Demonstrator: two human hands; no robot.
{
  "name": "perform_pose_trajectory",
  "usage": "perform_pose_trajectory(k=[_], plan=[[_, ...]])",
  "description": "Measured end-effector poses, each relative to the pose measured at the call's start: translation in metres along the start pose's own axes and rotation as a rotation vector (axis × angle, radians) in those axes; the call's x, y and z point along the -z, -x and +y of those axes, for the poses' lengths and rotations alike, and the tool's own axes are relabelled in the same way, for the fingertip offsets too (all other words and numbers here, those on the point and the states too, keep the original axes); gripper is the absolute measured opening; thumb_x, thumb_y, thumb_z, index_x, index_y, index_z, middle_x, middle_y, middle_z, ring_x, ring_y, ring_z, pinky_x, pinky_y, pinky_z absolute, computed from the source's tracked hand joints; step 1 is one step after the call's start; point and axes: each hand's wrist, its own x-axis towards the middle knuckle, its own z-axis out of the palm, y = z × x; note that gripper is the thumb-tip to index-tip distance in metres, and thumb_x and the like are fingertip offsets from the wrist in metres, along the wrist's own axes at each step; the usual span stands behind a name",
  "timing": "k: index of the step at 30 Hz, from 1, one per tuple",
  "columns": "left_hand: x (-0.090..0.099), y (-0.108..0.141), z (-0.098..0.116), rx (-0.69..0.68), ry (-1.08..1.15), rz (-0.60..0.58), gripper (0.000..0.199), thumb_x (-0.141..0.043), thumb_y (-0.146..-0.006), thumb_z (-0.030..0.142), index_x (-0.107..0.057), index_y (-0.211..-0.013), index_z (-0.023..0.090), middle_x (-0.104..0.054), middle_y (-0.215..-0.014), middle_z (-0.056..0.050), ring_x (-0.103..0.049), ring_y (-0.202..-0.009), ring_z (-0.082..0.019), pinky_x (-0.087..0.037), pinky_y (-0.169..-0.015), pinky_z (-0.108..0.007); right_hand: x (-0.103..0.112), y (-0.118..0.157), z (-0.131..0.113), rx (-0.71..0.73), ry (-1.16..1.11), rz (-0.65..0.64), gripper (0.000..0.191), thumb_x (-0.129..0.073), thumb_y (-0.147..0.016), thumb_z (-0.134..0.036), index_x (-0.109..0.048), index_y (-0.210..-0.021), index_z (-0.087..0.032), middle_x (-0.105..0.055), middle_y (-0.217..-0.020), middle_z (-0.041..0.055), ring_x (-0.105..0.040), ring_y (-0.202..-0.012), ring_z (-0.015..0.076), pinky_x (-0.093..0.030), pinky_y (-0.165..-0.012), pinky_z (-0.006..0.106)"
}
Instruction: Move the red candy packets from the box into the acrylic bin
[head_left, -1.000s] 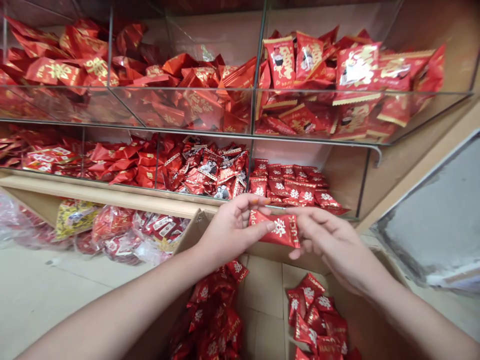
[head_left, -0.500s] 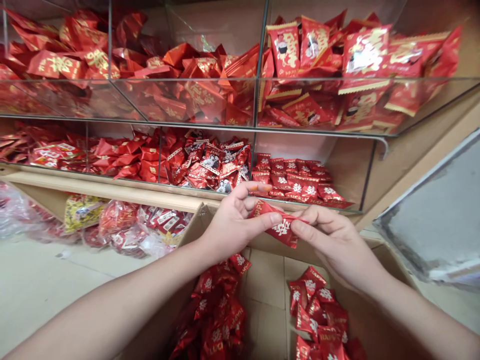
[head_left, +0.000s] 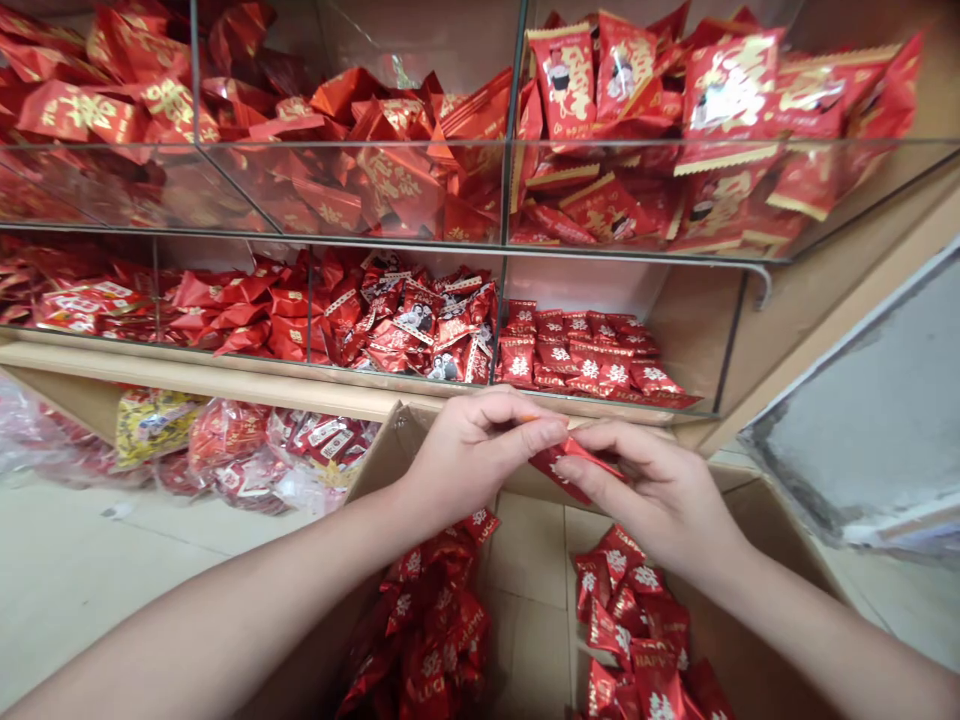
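While the left hand (head_left: 472, 440) pinches one end of a red packet (head_left: 561, 476) in the head view, the right hand (head_left: 660, 490) clasps its other end, partly hiding it. The packet is held above an open cardboard box (head_left: 780, 535), between a left pile (head_left: 442, 640) and a right pile (head_left: 637, 630) of packets, near stocked shelves (head_left: 210, 370).

held packet (head_left: 550, 466): glossy, foil-like | carton (head_left: 780, 540): matt cardboard | shelf front (head_left: 637, 205): smooth, see-through | ledge (head_left: 187, 374): wood-look
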Motion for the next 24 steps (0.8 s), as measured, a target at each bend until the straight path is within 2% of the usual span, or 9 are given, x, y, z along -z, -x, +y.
perform_pose_trajectory(k=[2,4,7,9,12,15,17,20,24], plan=[[-0.0021,0.0018,0.0002,0.039,0.061,0.014,0.008,-0.061,-0.072,0.022,-0.066,-0.068,0.017,-0.062,-0.068,-0.001,-0.055,-0.065,-0.01,-0.045,-0.064,-0.023,0.0006,0.001,-0.0032,0.051,0.046,0.017,0.006,-0.057,-0.077,-0.02,-0.06,-0.081,-0.022,-0.066,-0.08,0.0004,-0.06,-0.073,0.0135,-0.049,-0.065,0.025],[-0.0041,0.0032,0.0004,0.088,0.164,0.039,0.01,-0.062,-0.071,0.025,-0.065,-0.067,0.017,-0.061,-0.068,-0.001,-0.054,-0.063,-0.01,-0.045,-0.06,-0.022,0.0015,0.0022,-0.0062,0.067,0.037,0.04,0.009,-0.055,-0.078,-0.02,-0.062,-0.082,-0.023,-0.067,-0.08,0.0002,-0.061,-0.072,0.0142,-0.05,-0.064,0.025],[-0.006,0.0042,0.0009,0.133,0.296,0.053,0.014,-0.064,-0.069,0.03,-0.065,-0.066,0.016,-0.06,-0.066,-0.001,-0.052,-0.059,-0.009,-0.044,-0.056,-0.022,0.0012,0.0034,-0.0085,0.001,-0.032,0.073,0.011,-0.053,-0.079,-0.023,-0.064,-0.079,-0.024,-0.068,-0.075,0.0003,-0.062,-0.069,0.0155,-0.05,-0.058,0.025],[-0.0061,0.0038,0.0013,0.13,0.306,0.056,0.015,-0.064,-0.069,0.031,-0.064,-0.065,0.017,-0.06,-0.065,0.0,-0.052,-0.056,-0.008,-0.044,-0.056,-0.021,0.0001,0.0031,-0.0083,-0.065,-0.098,0.078,0.012,-0.054,-0.079,-0.026,-0.065,-0.076,-0.024,-0.068,-0.072,0.0002,-0.062,-0.067,0.0156,-0.05,-0.056,0.025],[-0.004,0.002,0.0015,0.057,0.18,0.107,0.01,-0.064,-0.069,0.027,-0.066,-0.066,0.017,-0.062,-0.066,0.0,-0.054,-0.06,-0.008,-0.046,-0.061,-0.022,-0.0011,0.0023,-0.0061,-0.11,-0.129,0.084,0.012,-0.054,-0.079,-0.026,-0.065,-0.081,-0.024,-0.069,-0.077,-0.001,-0.062,-0.069,0.0136,-0.05,-0.061,0.024],[-0.0005,0.0006,0.0011,-0.018,0.047,0.13,0.005,-0.066,-0.067,0.021,-0.067,-0.069,0.017,-0.065,-0.07,-0.001,-0.058,-0.066,-0.011,-0.048,-0.065,-0.022,-0.0003,0.0029,-0.0043,-0.01,-0.006,0.147,0.01,-0.057,-0.077,-0.02,-0.063,-0.085,-0.023,-0.067,-0.082,-0.0009,-0.061,-0.073,0.0123,-0.049,-0.067,0.023],[0.0014,0.0003,0.001,0.003,0.046,0.117,0.008,-0.066,-0.067,0.021,-0.067,-0.074,0.017,-0.067,-0.071,-0.001,-0.059,-0.065,-0.011,-0.048,-0.062,-0.022,0.0014,0.0034,-0.0041,0.055,0.068,0.175,0.01,-0.057,-0.076,-0.018,-0.062,-0.084,-0.022,-0.066,-0.081,0.0,-0.06,-0.073,0.0125,-0.049,-0.066,0.024],[0.0029,-0.0005,0.0014,0.028,0.031,0.1,0.008,-0.065,-0.068,0.02,-0.066,-0.074,0.017,-0.067,-0.071,-0.001,-0.06,-0.063,-0.01,-0.048,-0.06,-0.021,0.0048,0.002,-0.0041,0.12,0.152,0.155,0.013,-0.054,-0.078,-0.016,-0.06,-0.088,-0.022,-0.065,-0.083,0.0023,-0.059,-0.076,0.0146,-0.049,-0.069,0.028],[0.0029,-0.0024,0.0023,0.001,-0.042,0.013,0.008,-0.064,-0.069,0.02,-0.063,-0.064,0.014,-0.065,-0.068,-0.003,-0.059,-0.064,-0.012,-0.048,-0.063,-0.023,0.0083,-0.0014,-0.0011,0.343,0.357,0.069,0.021,-0.053,-0.077,-0.01,-0.056,-0.095,-0.02,-0.062,-0.09,0.0058,-0.056,-0.085,0.0169,-0.047,-0.075,0.032]])
